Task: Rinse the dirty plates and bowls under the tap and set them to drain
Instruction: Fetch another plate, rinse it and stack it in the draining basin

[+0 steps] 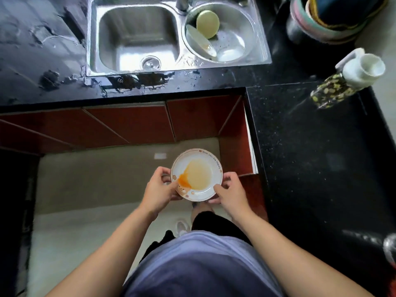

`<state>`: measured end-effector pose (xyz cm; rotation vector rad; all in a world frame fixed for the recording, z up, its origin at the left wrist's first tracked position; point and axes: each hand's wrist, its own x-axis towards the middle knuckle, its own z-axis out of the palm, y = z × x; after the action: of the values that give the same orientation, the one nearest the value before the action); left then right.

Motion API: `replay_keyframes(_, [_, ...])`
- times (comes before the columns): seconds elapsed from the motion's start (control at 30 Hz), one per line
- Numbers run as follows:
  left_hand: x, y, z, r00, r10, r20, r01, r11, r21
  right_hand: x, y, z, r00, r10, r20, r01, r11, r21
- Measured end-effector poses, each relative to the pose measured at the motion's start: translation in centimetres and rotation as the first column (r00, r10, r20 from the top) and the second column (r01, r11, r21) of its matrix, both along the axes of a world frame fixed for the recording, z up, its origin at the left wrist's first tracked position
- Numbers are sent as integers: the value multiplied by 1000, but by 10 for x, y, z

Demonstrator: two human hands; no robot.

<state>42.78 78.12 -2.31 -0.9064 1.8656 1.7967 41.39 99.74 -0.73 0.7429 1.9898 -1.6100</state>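
Observation:
A white plate [197, 163] with a printed rim and an orange-yellow sauce stain is held level above the floor, in front of the counter. My left hand [158, 187] grips its left rim and my right hand [230, 189] grips its lower right rim. Farther ahead is the steel sink's left basin [137, 35], with nothing in it. The round draining basin [242, 24] on the right holds a pale green dish [208, 23] and a pale plate [200, 40], both leaning on edge. The tap base [182, 3] stands between the basins; no water runs.
The black counter [42, 50] around the sink is wet. It wraps along the right side [310, 157], where a white-capped patterned bottle [342, 82] lies and stacked coloured bowls [325, 20] stand at the far corner. Red cabinet doors [128, 123] sit below.

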Motion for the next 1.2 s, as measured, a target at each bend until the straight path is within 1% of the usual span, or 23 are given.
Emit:
replay_keyframes(0.13, [-64,-28,14,998,57,21,-55,996,-75,-81,-28,3,992,126,10,-126,992,-14])
replay_keyframes(0.23, [-110,-54,26,993,102,51,-99,993,-61,-141,-52,7,978,209,5,-209,978,-18])
replay_keyframes(0.47, [-218,-119,35,981,194,31,-195,980,33,-289,-121,16,932,355,-77,-354,935,35])
replay_keyframes(0.57, [-271,-149,31,987,159,-9,-159,987,-15,-340,-149,17,926,362,-107,-359,932,41])
replay_keyframes(0.7, [-341,-185,31,1000,0,-20,-1,996,-84,-391,-179,17,956,278,-92,-278,960,10])
replay_keyframes(0.77, [-368,-200,31,998,-50,-25,48,996,-69,-412,-190,20,970,226,-89,-228,974,-13])
replay_keyframes(0.87, [-406,-215,28,999,24,-22,-22,996,82,-452,-198,22,979,191,-72,-196,979,-63])
replay_keyframes(0.93, [-429,-220,28,998,60,-20,-56,986,154,-488,-196,25,985,151,-80,-157,985,-72])
replay_keyframes(1.0, [-449,-223,26,996,85,-35,-77,982,171,-533,-190,24,992,84,-92,-84,996,1])
replay_keyframes(1.07, [-466,-225,23,992,120,-41,-112,979,170,-581,-180,22,995,-18,-97,27,996,87])
replay_keyframes(1.13, [-481,-226,20,990,135,-40,-127,978,167,-631,-171,20,987,-130,-95,141,982,123])
replay_keyframes(1.2, [-490,-226,17,990,139,-33,-132,977,165,-672,-163,16,986,-159,-41,164,976,146])
